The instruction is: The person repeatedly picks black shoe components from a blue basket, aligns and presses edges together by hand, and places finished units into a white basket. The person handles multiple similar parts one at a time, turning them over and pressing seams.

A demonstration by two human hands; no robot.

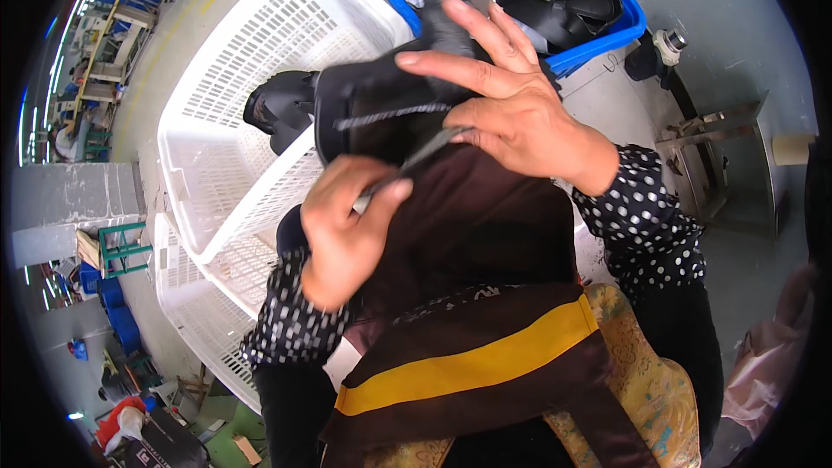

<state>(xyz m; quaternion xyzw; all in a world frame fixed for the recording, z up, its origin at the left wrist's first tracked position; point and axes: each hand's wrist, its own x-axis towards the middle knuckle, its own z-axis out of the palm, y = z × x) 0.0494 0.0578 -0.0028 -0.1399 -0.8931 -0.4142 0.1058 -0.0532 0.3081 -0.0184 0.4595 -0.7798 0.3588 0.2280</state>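
From the head camera, looking down: a narrow dark strip (429,152) spans the gap between a person's bare hands, in front of the chest. Its long axis runs on a slant, from the left hand (347,230), lower and closer to the body, up to the right hand (533,117), higher and farther out. The left hand grips the lower end between thumb and curled fingers, and a pale edge shows there. The right hand pinches the upper end with its thumb side, while the other fingers spread wide. Both hands are on the strip, so neither is nearer. Blur hides whether it is joined to the black panel (368,91) just beyond, which carries a light broken line.

Below is a dark brown apron (468,360) with a yellow band, over the lap. Beyond the hands, a white slotted basket (277,43) at left holds a black piece (288,108); a blue crate (598,52) at the top holds more black pieces (555,0). Around them stretch a grey floor (147,130), a green stool (126,243) at left and a metal stand (737,134) at right.
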